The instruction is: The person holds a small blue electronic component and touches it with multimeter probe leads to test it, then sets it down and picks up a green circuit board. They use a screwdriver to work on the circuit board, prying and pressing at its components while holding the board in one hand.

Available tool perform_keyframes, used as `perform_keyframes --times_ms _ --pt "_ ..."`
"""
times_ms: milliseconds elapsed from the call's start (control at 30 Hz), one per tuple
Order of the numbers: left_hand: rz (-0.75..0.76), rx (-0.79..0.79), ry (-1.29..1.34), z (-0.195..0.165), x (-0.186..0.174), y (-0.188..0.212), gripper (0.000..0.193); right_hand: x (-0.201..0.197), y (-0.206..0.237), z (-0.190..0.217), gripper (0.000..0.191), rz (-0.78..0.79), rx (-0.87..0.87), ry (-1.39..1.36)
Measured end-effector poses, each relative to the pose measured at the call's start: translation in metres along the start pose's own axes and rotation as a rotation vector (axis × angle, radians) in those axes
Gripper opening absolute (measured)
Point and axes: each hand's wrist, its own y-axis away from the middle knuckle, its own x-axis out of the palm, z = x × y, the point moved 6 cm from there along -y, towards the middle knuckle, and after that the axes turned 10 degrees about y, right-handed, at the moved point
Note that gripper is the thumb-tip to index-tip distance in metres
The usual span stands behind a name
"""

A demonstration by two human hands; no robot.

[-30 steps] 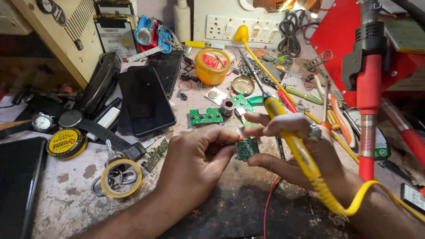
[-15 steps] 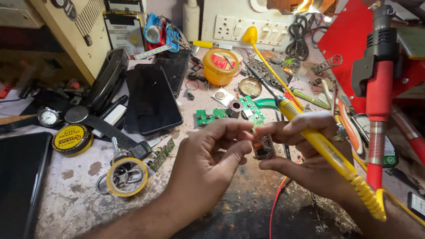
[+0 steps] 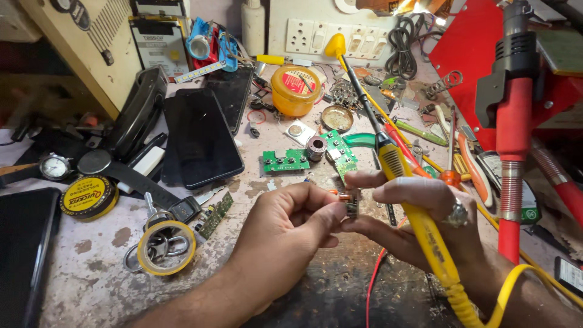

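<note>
small circuit board (image 3: 351, 205): mid-desk, edge-on, between both hands | left hand (image 3: 285, 234): pinching its left side | right hand (image 3: 419, 218): pinching its right side, yellow soldering iron (image 3: 408, 194) tucked in, tip pointing far

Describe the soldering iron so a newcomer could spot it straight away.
Start at the white socket strip at the back of the cluttered bench. A long tool slants from there toward the right hand, which holds it across the palm: that is the soldering iron. Unlike the upright red tool beside it, it has a yellow handle and a coiled yellow cord.
</note>
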Motion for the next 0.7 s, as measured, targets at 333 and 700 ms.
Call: perform_keyframes --times_ms 333,700 --pt "0.04 -0.007 0.215 -0.012 -0.018 -0.013 0.018 -0.047 0.012 -0.02 0.034 -0.334 0.352 -0.061" --pt "0.06 0.084 0.315 -0.025 -0.023 -0.015 0.018 -0.073 0.039 -0.068 0.028 -0.535 0.527 -0.398"
